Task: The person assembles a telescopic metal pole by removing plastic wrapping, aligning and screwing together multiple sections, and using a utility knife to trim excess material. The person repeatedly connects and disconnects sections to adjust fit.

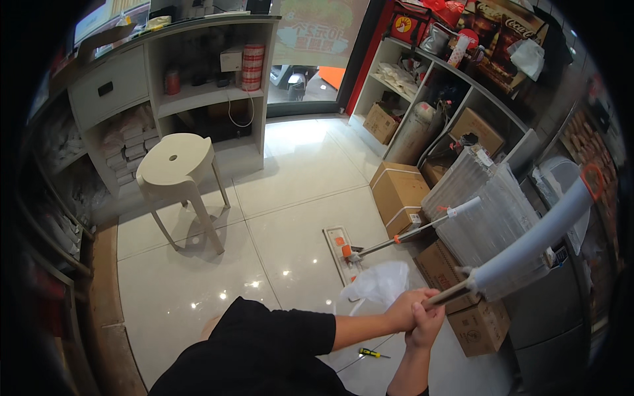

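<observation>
Pole (450, 294): it slanted up to the right from your hands, with a thick grey handle (535, 239) along its far part and an orange loop (598, 183) at the tip.
Grip: your left hand (401, 311) and right hand (428, 325) were bunched together, both clamped on the near part of the pole.
Balance: with so much length beyond your fists, the far part probably felt tippy; spreading your hands along the pole would likely have steadied it.
Swing room: the grey handle crossed the clear plastic bins (485, 224) in your view, so slow, small turns looked safest.
Footing: a plastic bag (378, 284) and a screwdriver (374, 354) lay on the floor (297, 231) near your arms, worth minding underfoot.
Hidden: your fingers covered the pole's near end; the bag overlapped part of the mop (411, 233).
Unclear: you couldn't tell whether handle and bins touched, and the pole-handle joint was hard to make out.
Cut off: your right forearm ran out at the lower edge.
</observation>
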